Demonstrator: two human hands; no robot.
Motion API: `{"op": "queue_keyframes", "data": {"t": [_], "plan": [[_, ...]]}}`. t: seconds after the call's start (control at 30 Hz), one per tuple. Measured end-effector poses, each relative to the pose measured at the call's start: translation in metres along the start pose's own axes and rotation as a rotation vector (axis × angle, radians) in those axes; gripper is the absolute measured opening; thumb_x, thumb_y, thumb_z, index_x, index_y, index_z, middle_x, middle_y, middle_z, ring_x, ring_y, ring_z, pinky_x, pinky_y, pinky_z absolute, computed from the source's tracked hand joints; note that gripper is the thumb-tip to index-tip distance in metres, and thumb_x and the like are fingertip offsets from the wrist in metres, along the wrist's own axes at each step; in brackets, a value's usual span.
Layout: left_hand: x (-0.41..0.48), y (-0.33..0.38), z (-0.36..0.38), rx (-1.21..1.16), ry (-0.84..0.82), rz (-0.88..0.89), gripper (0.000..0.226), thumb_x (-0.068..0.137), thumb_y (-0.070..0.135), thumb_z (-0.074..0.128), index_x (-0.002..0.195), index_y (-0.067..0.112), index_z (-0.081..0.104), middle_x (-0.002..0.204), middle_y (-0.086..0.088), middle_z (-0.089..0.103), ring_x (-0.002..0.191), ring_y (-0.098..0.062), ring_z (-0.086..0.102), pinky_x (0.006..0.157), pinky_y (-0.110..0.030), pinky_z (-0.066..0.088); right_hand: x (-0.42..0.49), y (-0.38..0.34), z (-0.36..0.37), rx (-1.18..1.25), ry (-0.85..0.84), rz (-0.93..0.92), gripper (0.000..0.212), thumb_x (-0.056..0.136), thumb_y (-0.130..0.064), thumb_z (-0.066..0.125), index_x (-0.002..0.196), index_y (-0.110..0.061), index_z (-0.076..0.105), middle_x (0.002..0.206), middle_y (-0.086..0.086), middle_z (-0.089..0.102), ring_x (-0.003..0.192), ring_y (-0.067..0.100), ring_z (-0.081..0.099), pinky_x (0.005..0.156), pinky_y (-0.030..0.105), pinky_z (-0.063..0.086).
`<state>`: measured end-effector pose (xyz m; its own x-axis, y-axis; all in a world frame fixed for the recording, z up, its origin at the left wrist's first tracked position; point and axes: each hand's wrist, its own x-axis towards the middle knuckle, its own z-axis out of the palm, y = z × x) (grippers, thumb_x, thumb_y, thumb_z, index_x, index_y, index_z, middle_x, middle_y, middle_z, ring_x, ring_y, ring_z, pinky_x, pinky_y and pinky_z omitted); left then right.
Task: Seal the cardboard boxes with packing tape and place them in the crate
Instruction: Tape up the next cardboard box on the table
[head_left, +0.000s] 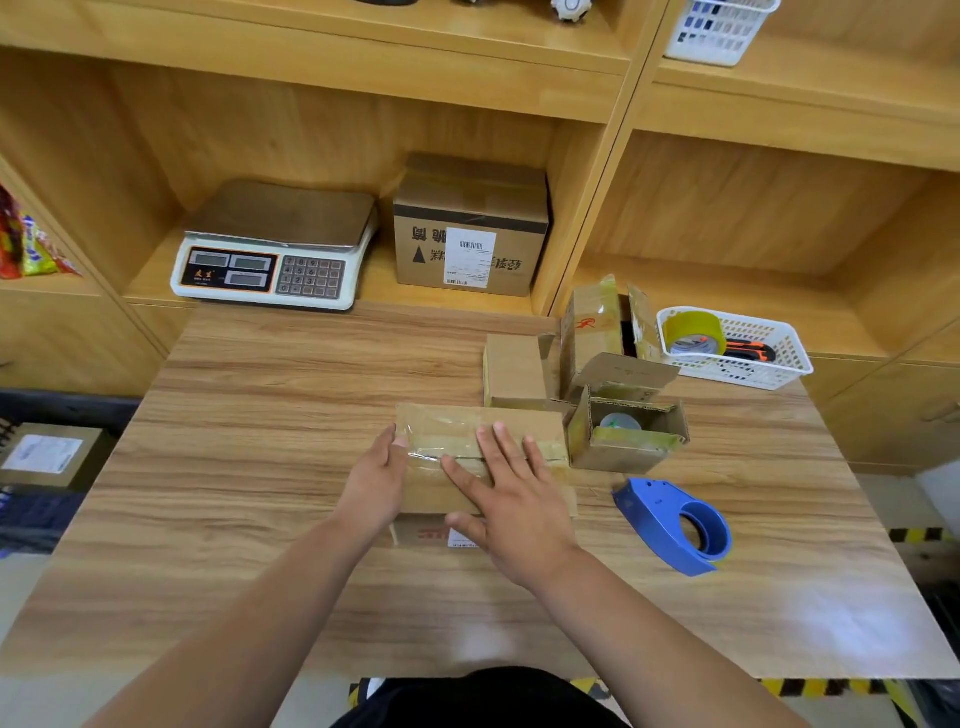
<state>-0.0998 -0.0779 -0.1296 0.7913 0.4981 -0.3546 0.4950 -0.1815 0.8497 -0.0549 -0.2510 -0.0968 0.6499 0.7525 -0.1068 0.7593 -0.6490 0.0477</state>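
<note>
A flat cardboard box lies in the middle of the wooden table, with clear tape along its top seam. My right hand lies flat on the box top, fingers straight and spread over the tape. My left hand presses against the box's left end, thumb on the top edge. A blue tape dispenser lies on the table to the right of the box, apart from both hands. Three more small boxes stand behind: a shut one, a tall open one and an open one with something inside.
A white basket at the back right holds a roll of tape and a cutter. A weighing scale and a labelled carton sit in the shelf behind the table. Another labelled box sits low at the left.
</note>
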Motion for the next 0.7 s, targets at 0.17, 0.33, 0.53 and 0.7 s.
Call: {"op": "queue_keyframes", "data": {"t": [0.17, 0.33, 0.53, 0.7], "plan": [[0.0, 0.0, 0.001, 0.015, 0.025, -0.007, 0.05, 0.102, 0.036, 0.031, 0.147, 0.016, 0.031, 0.145, -0.009, 0.043, 0.129, -0.023, 0.042, 0.092, -0.021, 0.025, -0.016, 0.015, 0.0, -0.003, 0.025, 0.077, 0.057, 0.093, -0.06, 0.018, 0.138, -0.038, 0.044, 0.148, 0.016, 0.038, 0.141, 0.033, 0.028, 0.112, 0.054, 0.026], [-0.005, 0.002, 0.001, 0.0, 0.024, -0.012, 0.05, 0.102, 0.037, 0.031, 0.147, 0.017, 0.032, 0.123, -0.001, 0.053, 0.09, -0.008, 0.044, 0.082, -0.018, 0.026, -0.033, 0.041, -0.001, 0.021, 0.002, 0.165, 0.068, 0.09, -0.064, -0.003, 0.143, -0.04, 0.032, 0.155, 0.014, 0.022, 0.145, 0.033, 0.006, 0.116, 0.05, 0.004], [-0.004, -0.001, 0.002, -0.027, 0.056, -0.022, 0.048, 0.1, 0.041, 0.033, 0.142, 0.018, 0.042, 0.126, -0.001, 0.055, 0.114, -0.019, 0.048, 0.092, -0.025, 0.03, -0.052, 0.067, 0.003, 0.053, 0.008, 0.245, 0.083, 0.079, -0.068, -0.021, 0.146, -0.042, 0.019, 0.16, 0.007, 0.0, 0.141, 0.025, -0.024, 0.118, 0.041, -0.011], [-0.008, 0.007, 0.003, -0.017, 0.127, -0.026, 0.028, 0.099, 0.036, 0.039, 0.09, 0.018, 0.059, 0.083, 0.0, 0.059, 0.09, -0.027, 0.054, 0.073, -0.031, 0.035, -0.043, 0.061, -0.001, 0.105, 0.037, 0.327, 0.072, 0.089, -0.066, 0.006, 0.147, -0.032, 0.031, 0.16, 0.004, 0.006, 0.147, 0.021, -0.002, 0.117, 0.036, 0.0]]}}
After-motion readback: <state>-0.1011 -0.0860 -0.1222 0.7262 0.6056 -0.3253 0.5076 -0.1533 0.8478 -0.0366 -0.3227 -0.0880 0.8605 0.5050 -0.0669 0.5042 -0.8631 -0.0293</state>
